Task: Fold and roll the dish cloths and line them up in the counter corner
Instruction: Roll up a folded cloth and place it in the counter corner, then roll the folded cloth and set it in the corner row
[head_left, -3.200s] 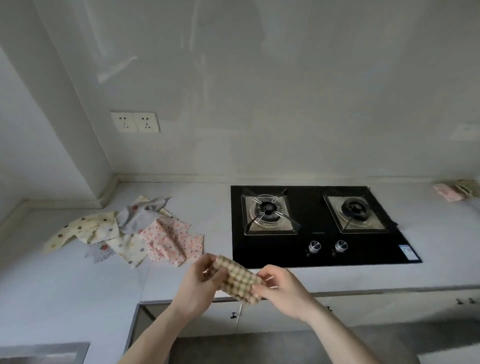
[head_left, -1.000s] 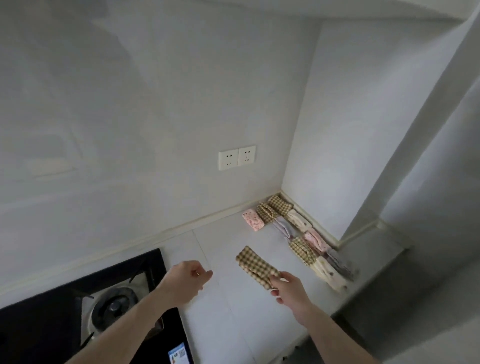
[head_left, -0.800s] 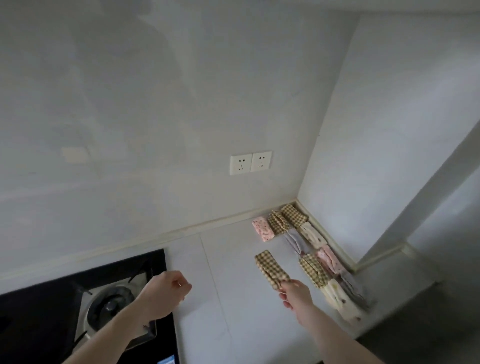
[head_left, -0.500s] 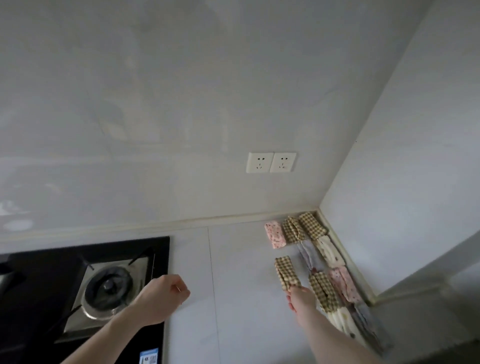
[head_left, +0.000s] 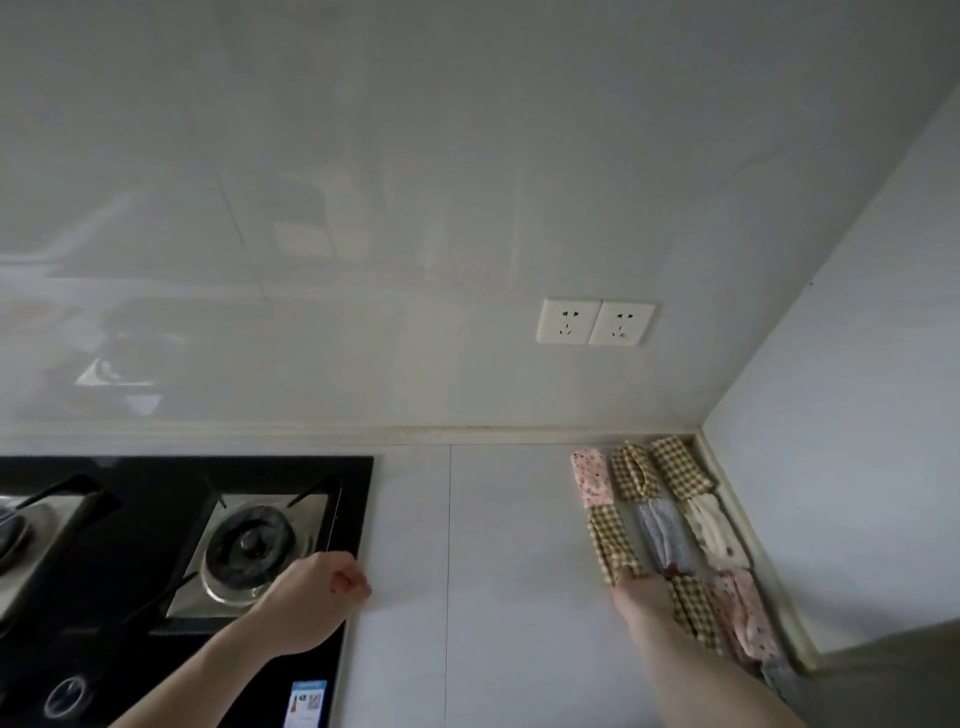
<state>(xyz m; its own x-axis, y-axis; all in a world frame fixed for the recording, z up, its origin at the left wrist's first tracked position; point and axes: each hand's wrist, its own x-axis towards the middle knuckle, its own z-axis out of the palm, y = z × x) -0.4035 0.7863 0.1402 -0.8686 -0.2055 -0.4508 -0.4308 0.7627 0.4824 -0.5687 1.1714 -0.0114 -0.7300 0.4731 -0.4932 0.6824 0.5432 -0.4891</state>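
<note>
Checked roll (head_left: 612, 543) lies flat on the desk (head_left: 509, 545) in the corner, just in front of the pink floral roll (head_left: 589, 477) and left of the grey roll (head_left: 665, 535). Right hand (head_left: 641, 592) touches its near end; whether the fingers still pinch it, I cannot tell. Left hand (head_left: 311, 603) hovers by the hob (head_left: 156, 545), fingers curled in on nothing. More rolls line the side wall.

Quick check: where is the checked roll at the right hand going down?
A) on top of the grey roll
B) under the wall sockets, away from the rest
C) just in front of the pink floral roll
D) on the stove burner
C: the checked roll lies on the counter with its far end just short of the pink floral roll, and the right hand is at its near end.
</note>
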